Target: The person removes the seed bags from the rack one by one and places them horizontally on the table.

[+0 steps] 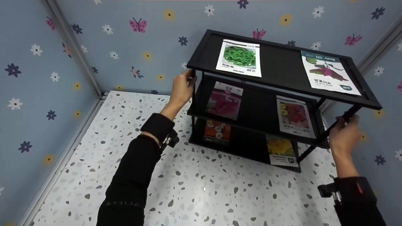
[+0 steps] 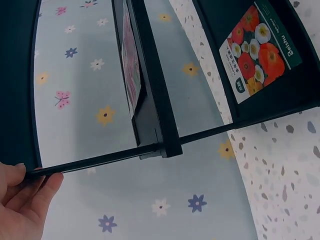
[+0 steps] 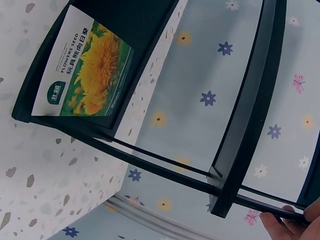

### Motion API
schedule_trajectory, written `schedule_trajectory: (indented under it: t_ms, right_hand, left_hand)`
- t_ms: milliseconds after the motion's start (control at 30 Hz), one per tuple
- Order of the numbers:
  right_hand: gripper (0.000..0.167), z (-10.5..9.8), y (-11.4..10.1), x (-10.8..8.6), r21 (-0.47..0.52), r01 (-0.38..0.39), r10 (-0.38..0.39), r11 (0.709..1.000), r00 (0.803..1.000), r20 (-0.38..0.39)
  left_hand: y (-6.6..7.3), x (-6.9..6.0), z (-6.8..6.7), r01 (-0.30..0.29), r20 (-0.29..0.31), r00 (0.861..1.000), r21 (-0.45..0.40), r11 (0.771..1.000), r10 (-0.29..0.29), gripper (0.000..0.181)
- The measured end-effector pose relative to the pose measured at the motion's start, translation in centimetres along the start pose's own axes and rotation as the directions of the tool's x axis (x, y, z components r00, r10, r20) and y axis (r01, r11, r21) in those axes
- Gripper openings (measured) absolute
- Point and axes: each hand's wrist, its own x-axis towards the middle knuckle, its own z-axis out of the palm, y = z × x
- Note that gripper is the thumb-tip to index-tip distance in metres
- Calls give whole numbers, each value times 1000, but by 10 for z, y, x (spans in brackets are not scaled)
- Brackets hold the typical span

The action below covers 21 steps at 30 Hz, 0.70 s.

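Observation:
A black three-tier shelf rack point(image 1: 279, 62) stands between my two hands, with two seed packets on each tier. My left hand point(image 1: 182, 89) grips the left post just under the top tier. On the other side, my right hand point(image 1: 345, 135) holds the right post, also near the top. The top tier bears a green-leaf packet point(image 1: 238, 58) and a purplish-leaf packet point(image 1: 329, 72). Below them lie a pink-flower packet point(image 1: 224, 100) and a red-flower packet point(image 1: 295, 116). The lowest tier carries a poppy-like flower packet point(image 2: 257, 50) and a yellow-flower packet point(image 3: 95, 70).
A white speckled surface point(image 1: 188, 188) extends under and in front of the rack. Blue walls point(image 1: 125, 62) with flowers and butterflies enclose it at the back and both sides. Metal-coloured trim point(image 1: 67, 157) runs along the left edge.

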Motion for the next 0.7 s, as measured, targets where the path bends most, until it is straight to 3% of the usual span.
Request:
schedule_trajectory:
  t_ms: [367,700]
  right_hand:
    - [23,-1,1,-3,63,88,-88,994,996,-12]
    - [20,-1,1,3,44,46,-46,998,999,0]
  left_hand:
    - [-1,-2,-7,16,59,998,7,1000,-16,15]
    - [1,4,-5,-37,59,998,3,999,37,14]
